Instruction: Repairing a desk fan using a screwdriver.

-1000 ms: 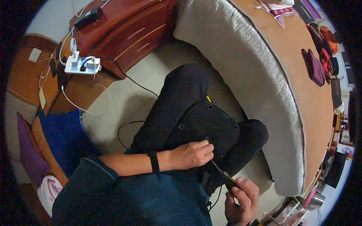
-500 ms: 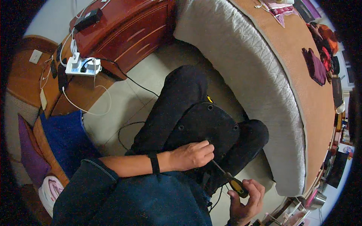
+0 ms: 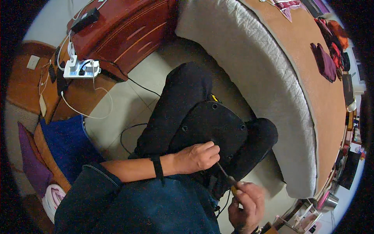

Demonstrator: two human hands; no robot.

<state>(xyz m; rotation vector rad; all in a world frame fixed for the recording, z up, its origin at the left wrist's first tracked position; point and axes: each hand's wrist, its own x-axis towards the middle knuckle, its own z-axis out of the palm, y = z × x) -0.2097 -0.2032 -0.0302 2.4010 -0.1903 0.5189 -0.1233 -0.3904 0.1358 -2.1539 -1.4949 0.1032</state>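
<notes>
Across my lap lies a dark, flat, rounded panel [image 3: 214,124] with several holes near its edge. My left hand [image 3: 198,158] is closed over the panel's near part, thumb and fingers pinched together; what they hold is hidden. A screwdriver [image 3: 223,169] slants from beside those fingers down to the right. My right hand [image 3: 247,204] is closed round its yellow-and-black handle, which the fingers mostly cover. The screwdriver's tip is hidden at my left hand. Something yellow [image 3: 215,98] shows at the panel's far edge.
A bed [image 3: 253,78] with a quilted pale side stands to the right. At the far left are a red wooden cabinet [image 3: 132,39] and a white power strip [image 3: 82,69] with plugs. A black cable [image 3: 143,88] crosses the tiled floor. Blue cloth [image 3: 70,142] lies at left.
My right hand has moved up and left along the screwdriver, its fingers now covering most of the handle. My left hand keeps its place on the panel. The view has shifted slightly.
</notes>
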